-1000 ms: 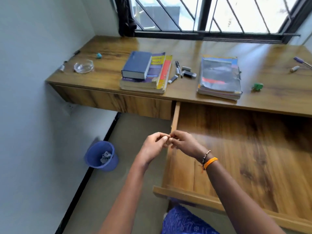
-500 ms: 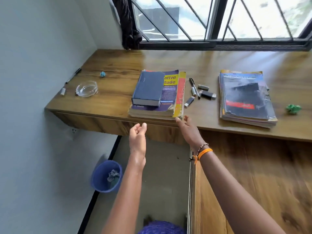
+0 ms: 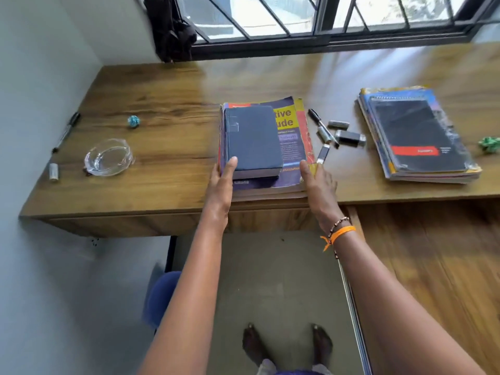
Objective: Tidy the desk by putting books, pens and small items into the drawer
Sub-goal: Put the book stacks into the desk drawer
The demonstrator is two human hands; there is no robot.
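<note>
- Nearest, two bare feet (image 3: 286, 345) stand on the grey floor, with a blue bin (image 3: 159, 299) partly hidden behind the left forearm.
- The open drawer (image 3: 433, 266) runs out at the right, its wooden bottom showing below the worktop (image 3: 167, 158) edge.
- The right wrist wears an orange band (image 3: 341, 234) and a beaded string.
- The left hand (image 3: 221, 185) lies against the left near corner of the book stack (image 3: 266, 147), thumb up on the dark blue book (image 3: 253, 139) that tops it; the other fingers are hidden.
- The right hand (image 3: 318, 185) presses the stack's right near corner, thumb on the purple-and-yellow cover, fingers stretched along the side.
- The stack rests on the worktop at its near edge, left of the drawer.
- Just right of it lie a black pen (image 3: 322, 127) and several small grey and black sticks (image 3: 349, 136).
- Farther right sits a second pile of notebooks (image 3: 416, 136), then a green crumpled ball (image 3: 489, 144).
- At the left are a glass ashtray (image 3: 109, 157), a small teal ball (image 3: 133, 121), a marker (image 3: 66, 131) and a small cap (image 3: 53, 171).
- Behind all runs a barred window (image 3: 324, 20).
</note>
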